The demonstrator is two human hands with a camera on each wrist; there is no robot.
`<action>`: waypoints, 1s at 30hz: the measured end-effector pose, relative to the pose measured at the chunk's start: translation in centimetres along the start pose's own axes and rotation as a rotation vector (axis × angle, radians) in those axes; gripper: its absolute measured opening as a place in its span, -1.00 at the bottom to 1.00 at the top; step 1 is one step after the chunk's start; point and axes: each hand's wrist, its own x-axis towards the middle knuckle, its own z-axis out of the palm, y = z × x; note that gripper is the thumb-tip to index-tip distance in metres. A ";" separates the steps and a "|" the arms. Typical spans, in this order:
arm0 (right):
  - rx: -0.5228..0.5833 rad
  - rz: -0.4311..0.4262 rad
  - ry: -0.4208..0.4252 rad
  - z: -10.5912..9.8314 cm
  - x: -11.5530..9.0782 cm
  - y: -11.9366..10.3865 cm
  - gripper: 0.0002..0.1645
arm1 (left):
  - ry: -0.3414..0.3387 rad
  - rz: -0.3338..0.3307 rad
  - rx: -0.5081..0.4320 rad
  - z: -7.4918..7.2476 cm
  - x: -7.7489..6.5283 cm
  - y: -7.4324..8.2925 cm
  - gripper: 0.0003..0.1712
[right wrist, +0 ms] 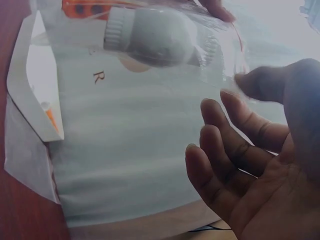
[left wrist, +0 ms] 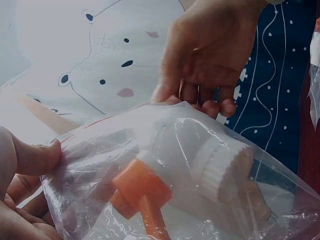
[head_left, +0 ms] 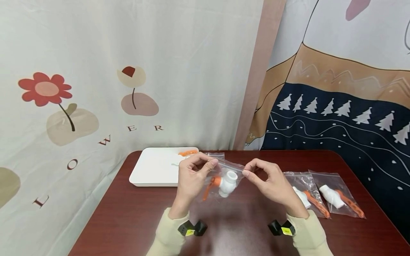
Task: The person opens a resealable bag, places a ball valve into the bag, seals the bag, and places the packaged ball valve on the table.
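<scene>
A clear zip bag is held up over the table between both hands. Inside it lies a white plastic ball valve with an orange lever handle. My left hand pinches one top corner of the bag between thumb and fingers. At the opposite corner, my right hand pinches the zip edge with thumb and index finger. The right hand's other fingers are loosely bent, away from the bag. In the left wrist view the zip edge runs as a red line between the hands, with the valve hanging below.
A white tray stands at the back left, with an orange handle and clear plastic partly hidden behind my left hand. To the right, two bagged valves with orange handles lie on the dark red table. Printed curtains hang behind.
</scene>
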 end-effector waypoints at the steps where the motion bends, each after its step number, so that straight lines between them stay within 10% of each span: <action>1: 0.018 0.007 -0.012 0.1 0.0 0.1 -0.92 | -0.005 -0.006 -0.012 0.1 0.0 0.0 -0.92; 12: 0.078 -0.019 -0.170 1.2 -0.1 0.0 -0.56 | -0.016 -0.043 -0.072 0.5 -0.2 -0.4 -0.90; 30: 0.044 -0.016 -0.114 1.6 -0.1 0.1 -0.63 | -0.061 -0.015 -0.002 0.5 0.2 -1.0 -0.92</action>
